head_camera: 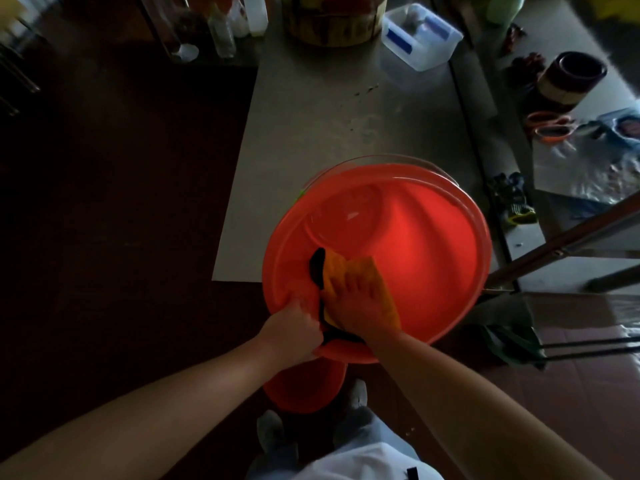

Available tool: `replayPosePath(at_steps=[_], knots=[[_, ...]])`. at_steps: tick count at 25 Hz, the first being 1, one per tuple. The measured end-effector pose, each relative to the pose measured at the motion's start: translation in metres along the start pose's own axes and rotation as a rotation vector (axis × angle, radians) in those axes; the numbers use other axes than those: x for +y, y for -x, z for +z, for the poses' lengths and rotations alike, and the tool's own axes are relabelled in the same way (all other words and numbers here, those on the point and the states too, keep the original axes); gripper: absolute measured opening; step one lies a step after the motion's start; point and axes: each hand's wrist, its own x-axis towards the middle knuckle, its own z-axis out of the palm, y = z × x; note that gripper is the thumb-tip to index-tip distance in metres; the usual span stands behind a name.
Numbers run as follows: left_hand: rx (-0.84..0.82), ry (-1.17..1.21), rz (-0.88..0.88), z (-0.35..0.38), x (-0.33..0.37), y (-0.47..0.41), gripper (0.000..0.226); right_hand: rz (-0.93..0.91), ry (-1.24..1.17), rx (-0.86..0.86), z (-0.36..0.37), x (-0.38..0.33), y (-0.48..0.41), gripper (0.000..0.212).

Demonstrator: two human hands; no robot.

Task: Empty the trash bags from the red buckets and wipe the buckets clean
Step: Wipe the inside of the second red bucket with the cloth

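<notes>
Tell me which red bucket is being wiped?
The upper bucket: the right hand presses a cloth inside it, the left hand grips its rim. The lower bucket sits by the feet.

One wide-angle camera rides on my head, facing forward and steeply down. It sits close above the red bucket (398, 237), which fills the middle of the view; my shoes (273, 431) show at the bottom edge and the grey surface (311, 116) runs away toward the top.

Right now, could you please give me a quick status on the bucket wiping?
Left hand grips red bucket by its rim. Right hand flat, pressing orange cloth on inner wall. No bag inside. Nothing in the way.
</notes>
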Motion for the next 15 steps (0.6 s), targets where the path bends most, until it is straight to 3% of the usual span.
replayPosePath(at_steps=[2, 4, 7, 9, 10, 11, 13, 15], knots=[[0.054, 0.045, -0.052, 0.008, 0.003, 0.004, 0.050, -0.081, 0.068, 0.055, -0.007, 0.013, 0.001, 0.112], [0.036, 0.064, -0.087, 0.017, 0.006, 0.005, 0.054, -0.060, 0.137, 0.156, -0.026, 0.042, 0.005, 0.085], [0.036, 0.025, -0.167, 0.018, 0.015, 0.010, 0.072, 0.044, -0.181, 0.402, -0.064, 0.076, -0.009, 0.048], [0.011, 0.034, -0.193, 0.017, 0.015, 0.010, 0.079, -0.107, -0.323, 0.446, -0.081, 0.072, -0.010, 0.031], [0.019, 0.042, -0.184, 0.018, 0.014, 0.009, 0.078, -0.302, -0.313, 0.393, -0.078, 0.072, -0.016, 0.017], [0.029, 0.062, -0.170, 0.017, 0.012, 0.008, 0.075, -0.437, -0.120, 0.325, -0.067, 0.065, -0.021, 0.027], [0.022, 0.098, -0.131, 0.014, 0.012, 0.006, 0.065, -0.243, 0.118, 0.136, -0.039, 0.043, -0.007, 0.082], [-0.003, 0.111, -0.109, 0.012, 0.011, 0.005, 0.060, -0.110, 0.191, 0.032, -0.022, 0.023, 0.008, 0.100]])
